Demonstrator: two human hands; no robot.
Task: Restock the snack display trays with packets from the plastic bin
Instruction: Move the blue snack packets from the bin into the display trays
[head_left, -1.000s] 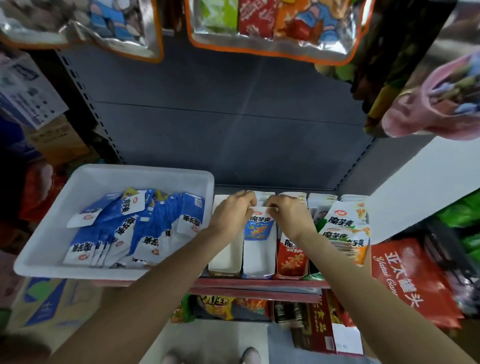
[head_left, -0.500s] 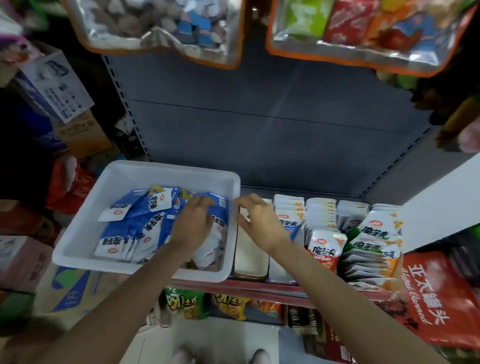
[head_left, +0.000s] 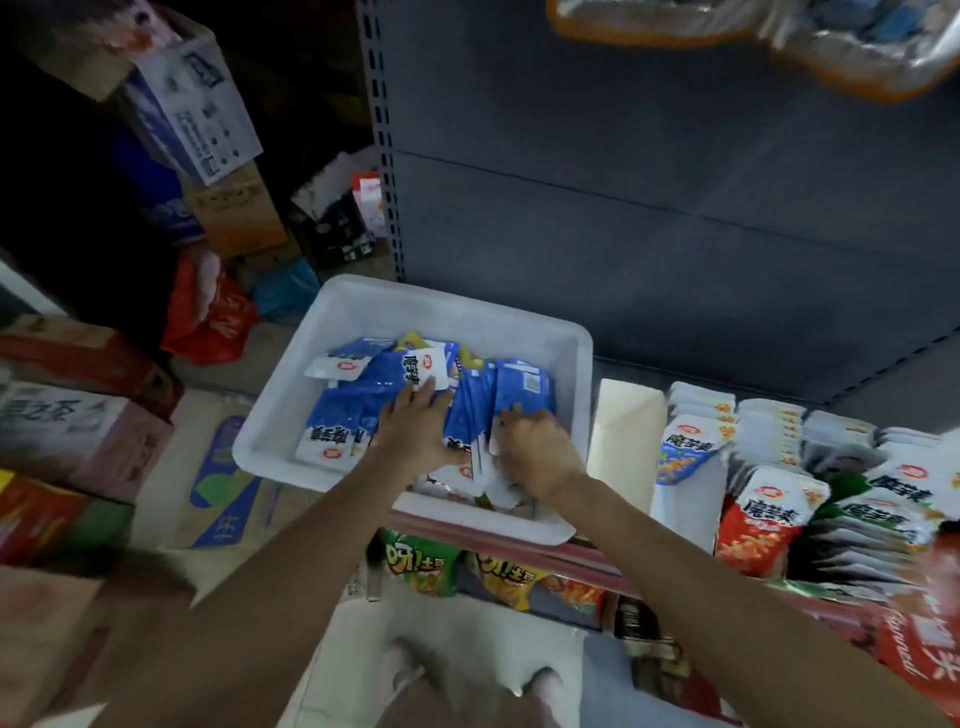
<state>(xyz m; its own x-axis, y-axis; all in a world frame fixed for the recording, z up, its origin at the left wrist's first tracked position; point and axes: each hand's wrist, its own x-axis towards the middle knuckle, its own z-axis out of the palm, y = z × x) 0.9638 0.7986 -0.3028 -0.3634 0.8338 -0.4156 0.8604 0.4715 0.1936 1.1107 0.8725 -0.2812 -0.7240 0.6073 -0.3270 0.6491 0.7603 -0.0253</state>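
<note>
1. Reaching back into the plastic bin (head_left: 363, 317), both hands have left the display trays, where a second ago they were together settling a blue packet into a tray; half a second ago the right hand was only crossing over, and now it is in the bin too
2. The left hand (head_left: 415, 434) lies on the heap with fingers fairly straight and spread, pressing on the blue packets (head_left: 522, 387) rather than closing round any
3. The right hand (head_left: 535, 452) has its fingers curled into the packets at the bin's right end; it looks to be gathering a small stack, though whether it truly has hold of one I cannot tell
4. By my judgement one placing is done and a fresh pickup has begun, so the restock is mid-cycle
5. The bin sits on the shelf edge, left of the trays, holding a loose pile of blue-and-white packets, some upright, some flat
6. Just right of it the cream tray (head_left: 628, 431) looks empty, and the next tray (head_left: 685, 499) shows only one blue packet, so both want filling; the trays further right are full of red and green packets
</note>
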